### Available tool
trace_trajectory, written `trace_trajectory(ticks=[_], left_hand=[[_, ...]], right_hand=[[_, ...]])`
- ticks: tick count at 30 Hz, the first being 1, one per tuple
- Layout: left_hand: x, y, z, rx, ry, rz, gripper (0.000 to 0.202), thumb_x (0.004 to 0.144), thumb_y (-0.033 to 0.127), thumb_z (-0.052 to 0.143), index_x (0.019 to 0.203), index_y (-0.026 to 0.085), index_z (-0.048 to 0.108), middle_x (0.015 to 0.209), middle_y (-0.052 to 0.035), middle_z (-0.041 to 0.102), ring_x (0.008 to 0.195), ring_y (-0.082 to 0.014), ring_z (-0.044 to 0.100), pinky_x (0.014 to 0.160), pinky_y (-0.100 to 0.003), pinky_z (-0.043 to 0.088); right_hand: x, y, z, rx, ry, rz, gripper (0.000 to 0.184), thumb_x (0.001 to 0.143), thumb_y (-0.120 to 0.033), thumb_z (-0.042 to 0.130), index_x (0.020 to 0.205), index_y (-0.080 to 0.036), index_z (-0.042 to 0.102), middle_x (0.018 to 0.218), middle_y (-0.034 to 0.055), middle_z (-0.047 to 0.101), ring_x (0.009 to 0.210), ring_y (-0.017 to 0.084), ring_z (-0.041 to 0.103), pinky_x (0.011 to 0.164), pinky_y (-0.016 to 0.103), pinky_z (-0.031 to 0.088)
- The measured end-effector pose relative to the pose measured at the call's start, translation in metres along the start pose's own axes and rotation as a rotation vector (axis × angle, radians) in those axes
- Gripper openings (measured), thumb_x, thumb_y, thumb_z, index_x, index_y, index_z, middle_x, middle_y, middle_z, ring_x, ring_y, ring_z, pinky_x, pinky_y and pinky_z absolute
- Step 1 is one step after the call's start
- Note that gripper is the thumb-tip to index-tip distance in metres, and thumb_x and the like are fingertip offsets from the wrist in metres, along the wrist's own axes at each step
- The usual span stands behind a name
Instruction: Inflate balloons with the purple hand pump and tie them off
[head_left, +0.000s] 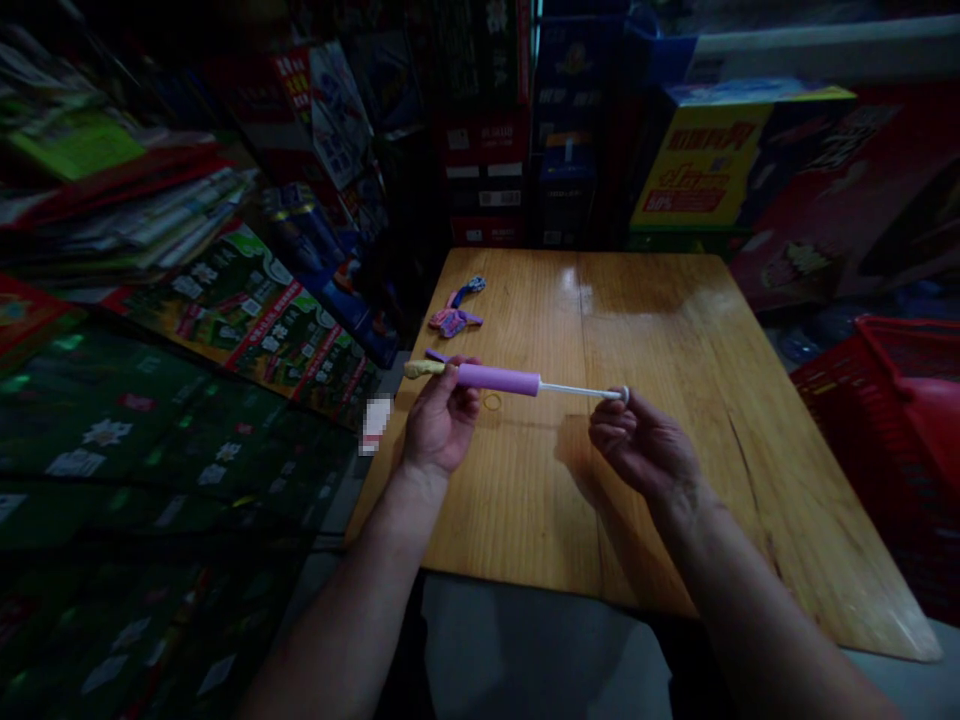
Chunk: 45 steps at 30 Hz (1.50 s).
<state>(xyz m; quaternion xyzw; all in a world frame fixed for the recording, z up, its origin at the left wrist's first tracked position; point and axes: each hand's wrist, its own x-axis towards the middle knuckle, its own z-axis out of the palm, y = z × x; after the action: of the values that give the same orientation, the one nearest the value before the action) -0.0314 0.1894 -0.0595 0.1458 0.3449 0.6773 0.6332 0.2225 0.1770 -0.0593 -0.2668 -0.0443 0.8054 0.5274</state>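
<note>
"Where's the purple pump [499, 379]?"
"Held over the wooden surface [645, 320], nearer its left edge than its right."
"Gripped how?"
"Left hand [441, 425] closed round its barrel, beside a limp yellow piece [422, 369]; right hand [646, 440] pinching the white plunger [574, 389] at its end."

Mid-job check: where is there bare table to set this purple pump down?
Bare table spreads beyond the right hand, to the far edge and the side by the red basket. Another patch lies between the forearms, along the near edge. It's crowded on the left: crumpled pink-and-blue pieces, the left hand and a yellow ring.
</note>
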Motion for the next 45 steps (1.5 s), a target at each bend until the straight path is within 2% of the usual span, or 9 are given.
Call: trace_trajectory(ticks=[6,9,12,17,22,28,35,40,45], left_hand=[[-0.023,-0.03,0.011,0.038,-0.095,-0.142,0.031,0.08,0.029,0.081,0.108,0.02,0.072,0.112,-0.0046,0.073,0.066,-0.007,0.065,0.058,-0.019,0.056],[-0.028,-0.037,0.013,0.018,-0.093,-0.167,0.031,0.08,0.026,0.081,0.109,0.02,0.071,0.117,-0.0044,0.073,0.067,-0.0067,0.067,0.061,-0.018,0.058],[-0.023,-0.036,0.012,-0.034,-0.029,-0.161,0.026,0.084,0.023,0.077,0.108,0.019,0.07,0.118,-0.0055,0.073,0.066,-0.0054,0.068,0.057,-0.014,0.056],[-0.012,-0.025,0.007,-0.091,0.058,-0.238,0.016,0.089,0.018,0.071,0.105,0.017,0.068,0.112,-0.0072,0.074,0.065,-0.0052,0.068,0.053,-0.011,0.053],[-0.007,-0.008,0.004,-0.115,0.038,-0.106,0.012,0.088,0.018,0.073,0.1,0.018,0.07,0.109,-0.0032,0.074,0.061,-0.0015,0.062,0.054,-0.01,0.051],[-0.027,-0.024,0.008,-0.061,-0.098,-0.17,0.019,0.08,0.017,0.08,0.098,0.02,0.072,0.115,-0.0032,0.074,0.068,-0.0064,0.067,0.067,-0.02,0.06],[-0.023,-0.025,0.008,-0.061,-0.033,-0.224,0.017,0.087,0.021,0.074,0.104,0.019,0.071,0.116,-0.0063,0.074,0.07,-0.0067,0.069,0.068,-0.018,0.059],[-0.015,-0.028,0.008,-0.078,0.008,-0.199,0.019,0.087,0.027,0.076,0.104,0.019,0.071,0.111,-0.005,0.074,0.064,-0.0048,0.065,0.064,-0.017,0.058],[-0.011,-0.031,0.007,-0.015,-0.029,-0.24,0.025,0.087,0.027,0.074,0.11,0.019,0.069,0.111,-0.0077,0.075,0.065,-0.0072,0.068,0.059,-0.017,0.057]], right_hand=[[-0.004,0.023,-0.003,0.023,-0.059,0.065,0.016,0.088,-0.016,0.071,0.088,-0.019,0.055,0.067,-0.0054,0.046,0.052,0.007,0.04,0.049,0.016,0.043],[-0.001,0.029,-0.006,-0.003,-0.064,0.08,0.014,0.09,-0.017,0.069,0.094,-0.019,0.056,0.07,-0.0057,0.051,0.05,0.005,0.039,0.05,0.013,0.044],[0.002,0.032,-0.007,-0.017,-0.041,0.099,0.008,0.093,-0.016,0.065,0.098,-0.017,0.058,0.074,-0.0046,0.055,0.048,0.003,0.038,0.05,0.012,0.044],[0.001,0.028,-0.005,-0.066,-0.028,0.04,0.006,0.092,-0.015,0.062,0.097,-0.018,0.061,0.071,-0.0048,0.05,0.047,0.006,0.033,0.046,0.016,0.041],[0.0,0.013,-0.002,-0.037,-0.034,-0.076,0.003,0.093,-0.018,0.062,0.092,-0.02,0.061,0.064,-0.0066,0.039,0.046,0.007,0.03,0.044,0.016,0.037],[0.003,0.037,-0.006,-0.06,-0.051,-0.003,0.009,0.091,-0.022,0.068,0.094,-0.02,0.06,0.064,-0.0071,0.041,0.046,0.006,0.027,0.043,0.015,0.036],[0.0,0.038,-0.003,-0.224,-0.055,-0.082,0.01,0.096,-0.029,0.061,0.094,-0.02,0.062,0.07,-0.0056,0.048,0.045,0.006,0.026,0.045,0.016,0.037],[0.001,0.041,-0.003,-0.138,-0.084,-0.035,0.004,0.093,-0.021,0.062,0.098,-0.02,0.061,0.07,-0.0059,0.047,0.048,0.006,0.031,0.049,0.016,0.039],[0.002,0.044,-0.003,-0.072,-0.141,-0.014,0.008,0.092,-0.016,0.062,0.099,-0.02,0.06,0.071,-0.0059,0.047,0.049,0.005,0.033,0.05,0.013,0.04]])
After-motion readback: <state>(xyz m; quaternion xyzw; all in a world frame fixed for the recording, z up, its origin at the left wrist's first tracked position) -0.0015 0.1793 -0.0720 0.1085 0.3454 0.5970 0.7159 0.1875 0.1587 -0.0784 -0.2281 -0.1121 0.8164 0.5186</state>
